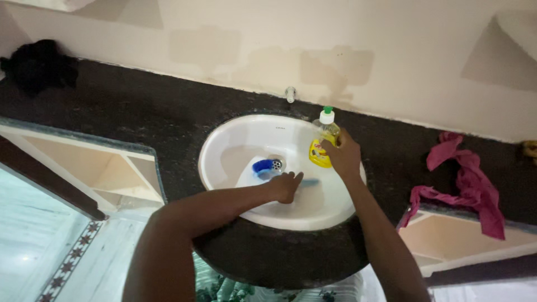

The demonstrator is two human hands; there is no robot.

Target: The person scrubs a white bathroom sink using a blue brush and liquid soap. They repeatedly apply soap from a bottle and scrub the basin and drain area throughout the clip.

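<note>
A white oval sink [224,142] is set into a dark stone counter [140,112]. My left hand [286,185] reaches into the basin and grips the handle of a blue scrub brush [264,166], whose head rests by the metal drain [277,164]. My right hand [342,156] holds a yellow bottle of dish liquid [323,140] with a white and green cap, upright over the right side of the basin.
A small metal tap [290,94] sticks out of the cream wall behind the sink. A crumpled pink cloth [470,187] lies on the counter at the right. A black cloth [38,64] sits at the far left. Open shelves [106,168] and tiled floor lie below.
</note>
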